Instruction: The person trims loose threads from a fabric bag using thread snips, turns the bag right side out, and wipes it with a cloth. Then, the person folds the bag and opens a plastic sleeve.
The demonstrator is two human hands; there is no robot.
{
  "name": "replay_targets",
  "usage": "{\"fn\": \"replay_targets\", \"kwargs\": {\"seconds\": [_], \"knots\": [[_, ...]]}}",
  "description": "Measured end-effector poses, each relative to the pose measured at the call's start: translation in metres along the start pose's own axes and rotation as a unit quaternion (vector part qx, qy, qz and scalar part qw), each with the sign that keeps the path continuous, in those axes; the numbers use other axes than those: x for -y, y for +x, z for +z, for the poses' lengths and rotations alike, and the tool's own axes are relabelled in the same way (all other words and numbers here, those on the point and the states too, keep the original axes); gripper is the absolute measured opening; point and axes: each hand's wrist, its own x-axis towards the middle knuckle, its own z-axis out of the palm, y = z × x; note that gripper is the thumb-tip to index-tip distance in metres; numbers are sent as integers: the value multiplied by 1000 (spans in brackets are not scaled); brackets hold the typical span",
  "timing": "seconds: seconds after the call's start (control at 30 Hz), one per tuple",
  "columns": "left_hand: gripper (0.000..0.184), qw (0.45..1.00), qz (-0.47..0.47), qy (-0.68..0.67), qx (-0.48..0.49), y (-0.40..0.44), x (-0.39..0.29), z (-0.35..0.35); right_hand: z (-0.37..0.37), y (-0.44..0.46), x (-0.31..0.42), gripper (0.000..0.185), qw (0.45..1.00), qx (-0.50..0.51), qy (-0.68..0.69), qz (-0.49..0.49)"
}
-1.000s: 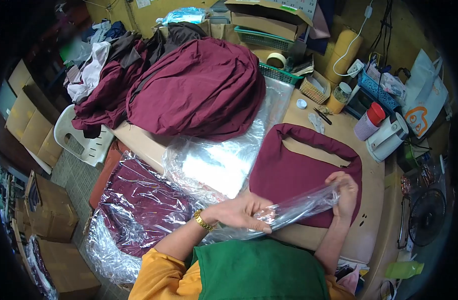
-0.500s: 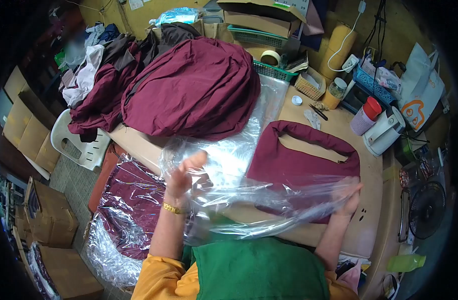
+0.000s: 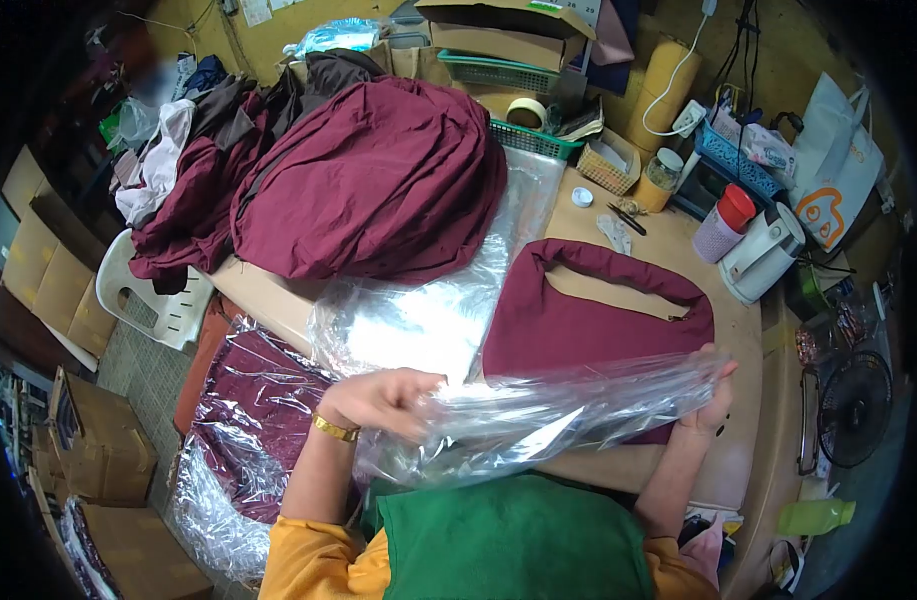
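Note:
A clear plastic bag (image 3: 548, 415) stretches between my two hands, above the table's near edge. My left hand (image 3: 383, 400), with a gold watch on the wrist, has its fingers closed on the bag's left end. The right end is gripped in my right hand (image 3: 713, 395). Beyond the plastic lies a maroon shoulder bag (image 3: 588, 330), flat on the table, its lower part partly covered from view by the plastic. More clear plastic sheets (image 3: 408, 320) lie to its left, partly under a large maroon cloth bundle (image 3: 378, 180).
Maroon items in clear plastic (image 3: 253, 410) lie at the lower left. A white chair (image 3: 153, 290) and cardboard boxes (image 3: 103, 440) stand on the left. At the right are a white kettle (image 3: 763, 250), a red cup (image 3: 735, 207), a jar (image 3: 660, 180) and black scissors (image 3: 628, 218).
The plastic bag has been spread wider between my hands. My left hand moved left and rose open, then came down onto the plastic; my right hand shifted slightly right.

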Motion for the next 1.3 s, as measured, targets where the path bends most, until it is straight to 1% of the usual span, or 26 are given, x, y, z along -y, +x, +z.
{"fn": "replay_targets", "kwargs": {"seconds": [0.03, 0.1, 0.13, 0.2, 0.27, 0.3, 0.33, 0.37, 0.4, 0.47, 0.5, 0.53, 0.6, 0.67, 0.73, 0.8, 0.83, 0.87, 0.93, 1.0, 1.07, 1.1, 1.2, 1.23, 1.27, 1.3], "knots": [[27, 995, -85, 42, 34, 5, 5, -3, -1, 1, 1, 25, 1000, 0, 0, 3], [20, 972, -189, 97, -102, 2, -3, -1, 8, 8, 1, 26, 956, 221, 128, 144], [17, 963, -69, -92, -243, 0, 1, -2, 7, 9, 3, 26, 955, 223, 129, 147], [22, 841, 235, -342, -346, 2, 0, -9, 5, 6, 6, 26, 825, 401, -330, 222], [38, 817, 251, -408, -322, 2, -5, -14, 11, 3, 0, 24, 624, 517, -431, 397], [43, 829, 246, -474, -166, -2, 1, -18, 8, 3, -4, 24, 668, 561, -416, 255], [48, 817, 234, -527, -5, -9, 13, -26, 6, 0, -7, 24, 668, 561, -416, 256], [46, 911, 190, -325, -169, -15, 14, -24, 4, -4, -10, 23, 860, 415, -252, 160], [43, 972, 94, -180, -119, -13, 19, -22, 2, -8, -11, 21, 970, 228, -65, 47], [37, 991, -128, 34, 34, 7, 3, -2, -2, 0, -1, 21, 964, 236, 37, 120], [37, 990, -130, 34, 36, 3, 4, -1, -4, 3, 3, 21, 954, 242, 89, 155], [34, 985, -61, 37, -155, -4, 5, -3, -5, 6, 7, 21, 940, 245, 139, 191], [36, 913, 127, -256, -290, -1, 2, -16, 7, 4, 7, 25, 829, 380, -344, 222], [52, 881, 186, -401, -166, 6, -2, -18, 35, -6, 0, 32, 572, 525, -542, 321], [50, 942, 116, -310, -56, 2, 3, -18, 6, -3, -4, 33, 581, 548, -503, 331], [40, 991, -89, 98, 9, 7, -14, -10, -26, -8, 0, 36, 933, 269, -127, 201], [35, 953, -183, 240, 36, 13, -21, -10, -30, -2, -1, 37, 954, 261, -48, 138], [28, 900, -330, 286, 15, 17, -23, -7, -25, 0, -3, 37, 955, 259, -47, 138], [29, 956, -109, 78, -260, 15, -16, -7, -14, 1, -6, 35, 933, 282, -9, 223], [38, 878, 138, -258, -379, 14, -15, -22, 3, -1, -7, 33, 907, 321, -155, 225], [37, 876, 167, -356, -280, 6, -12, -41, 32, -8, -20, 35, 584, 619, -419, 316], [37, 876, 166, -357, -278, 7, -4, -48, 33, -9, -20, 35, 585, 618, -420, 316], [32, 865, 165, -459, 115, 16, -4, -40, 2, -2, -20, 43, 920, 383, -50, 59], [28, 984, 56, -147, 82, 15, -12, -22, -12, 2, -21, 46, 954, 295, 30, 31], [25, 980, -58, 185, 43, 15, -19, -8, -24, 5, -22, 49, 972, 210, 103, -13], [25, 980, -60, 185, 47, 12, -12, -11, -6, 4, -18, 50, 959, 223, 155, 81]]}}
